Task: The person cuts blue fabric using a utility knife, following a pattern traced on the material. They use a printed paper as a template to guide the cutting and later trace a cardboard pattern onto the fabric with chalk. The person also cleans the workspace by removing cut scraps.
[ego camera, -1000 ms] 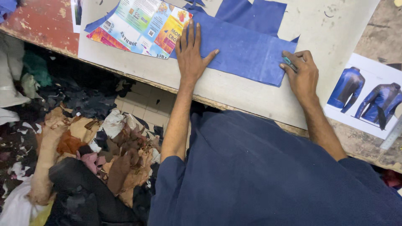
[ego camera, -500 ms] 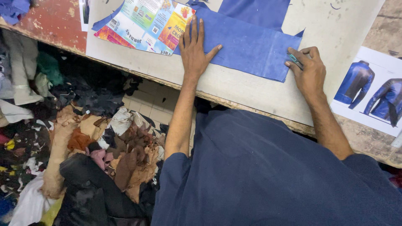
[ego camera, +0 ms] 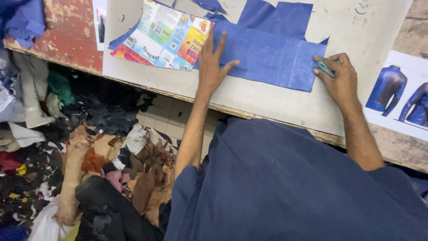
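From the head camera I see my left hand [ego camera: 213, 62] pressed flat, fingers spread, on the blue leather piece [ego camera: 272, 58] lying on the pale worktop [ego camera: 267, 105]. My right hand [ego camera: 339, 80] sits at the piece's right edge, fingers pinching what looks like a small green cutter [ego camera: 325, 68]. A colourful printed card [ego camera: 165, 38] lies far left; scraps [ego camera: 102, 169] cover the floor.

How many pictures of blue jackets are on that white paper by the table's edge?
2. Both are on the white sheet right of the right hand: one whole jacket picture, and another cut off by the frame edge. More may lie out of view.
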